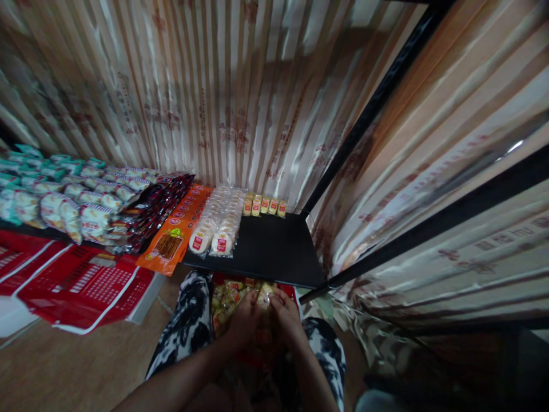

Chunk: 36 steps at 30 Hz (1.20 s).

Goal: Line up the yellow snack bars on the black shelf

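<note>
Between my knees is a red bag filled with small yellow-wrapped snacks. Over it, my left hand and my right hand meet, both closed around one small wrapped snack in clear, pale yellow plastic. The fingers of each hand press on its sides, though the undersides of both hands are hidden. Just beyond, on a black shelf, stands a short row of similar yellow snack packets along the back edge.
Left of that row lie clear packs of round white crackers, an orange snack bag, dark red packets and many white-and-green packets. Red packaging hangs below at left. Black metal bars and curtains enclose the shelf.
</note>
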### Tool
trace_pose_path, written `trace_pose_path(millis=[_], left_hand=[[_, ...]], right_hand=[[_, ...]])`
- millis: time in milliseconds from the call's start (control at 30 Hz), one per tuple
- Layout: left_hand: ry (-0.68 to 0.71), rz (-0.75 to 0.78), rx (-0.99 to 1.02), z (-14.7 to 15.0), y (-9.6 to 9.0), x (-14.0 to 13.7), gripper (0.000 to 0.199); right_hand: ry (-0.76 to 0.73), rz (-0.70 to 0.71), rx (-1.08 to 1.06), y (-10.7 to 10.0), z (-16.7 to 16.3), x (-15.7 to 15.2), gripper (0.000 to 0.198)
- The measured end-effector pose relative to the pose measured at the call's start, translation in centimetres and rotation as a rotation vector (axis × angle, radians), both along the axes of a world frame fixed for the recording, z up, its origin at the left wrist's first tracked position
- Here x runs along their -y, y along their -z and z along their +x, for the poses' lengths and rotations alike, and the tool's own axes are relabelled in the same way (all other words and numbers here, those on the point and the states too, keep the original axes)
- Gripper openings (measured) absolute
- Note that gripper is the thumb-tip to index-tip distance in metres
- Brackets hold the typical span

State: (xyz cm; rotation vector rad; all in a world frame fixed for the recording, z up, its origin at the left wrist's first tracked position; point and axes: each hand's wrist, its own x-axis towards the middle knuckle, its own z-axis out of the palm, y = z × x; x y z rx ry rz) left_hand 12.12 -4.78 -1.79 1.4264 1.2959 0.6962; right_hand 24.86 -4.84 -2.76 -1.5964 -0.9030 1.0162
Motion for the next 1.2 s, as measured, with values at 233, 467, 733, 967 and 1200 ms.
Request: trace_pose_path(millis=[233, 467, 733, 967, 1200], left_hand=[[0.093, 0.279, -0.055, -0.1, -1.1, -0.1, 0.061], [-0.066, 0.311, 0.072, 0.2, -1.7, -2.0, 0.037], [-0.251, -0.143, 0.438, -0.3, -2.0, -5.6, 0.033], [-0.26, -0.352, 0.749, 0.6, -1.9, -7.2, 0.039], [-0.224, -0.371, 0.773, 2.5, -1.4, -9.4, 0.037]], right_hand=[[0.079, -0.062, -0.339, -1.7, -0.6, -1.0, 0.034], [0.1, -0.02, -0.401, -2.4, -0.7, -2.2, 0.04], [0.11, -0.035, -0.181, -1.6, 0.0, -3.8, 0.053], [-0.064, -0.057, -0.336, -2.0, -0.2, -4.7, 0.046], [-0.018, 0.053, -0.35, -2.5, 0.0, -6.7, 0.036]])
